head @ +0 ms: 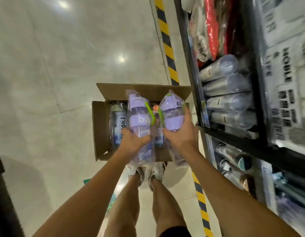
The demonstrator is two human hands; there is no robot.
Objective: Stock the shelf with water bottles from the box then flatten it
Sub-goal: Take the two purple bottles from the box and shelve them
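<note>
**Two wrapped bottles lifted, box only part emptied**

The left hand [133, 139] was curled round the lower body of one purple bottle [138, 115]. The right hand [180, 135] gripped a second purple bottle [172, 113] the same way, fingers wrapped round its side. Both bottles were sealed in loose clear plastic and held above the open cardboard box [100, 127]. The box sat on the pale floor [45, 82], just beside the shelf [187, 53] on the person's right. More bottles lay in the box, among them a blue-labelled bottle [116, 124] along its left wall. The stocking therefore looked only partway done, and the flattening not yet begun.

The chief risk was the wrapping. The plastic looked slack and slippery, and each grip sat low on its bottle with the capped end leaning away. A bottle could slide inside its sleeve, or tip out of the fingers and drop onto those below. The two bottles were close together, and their green straps [149, 111] could catch on each other. The nearest shelf row [228, 86] was packed with lying bottles touching side by side, so forcing another in could push one over the black rail [233, 134]. The person's shoes [148, 170] stood just behind the box, and a careless step toward the shelf could trip on it
</note>
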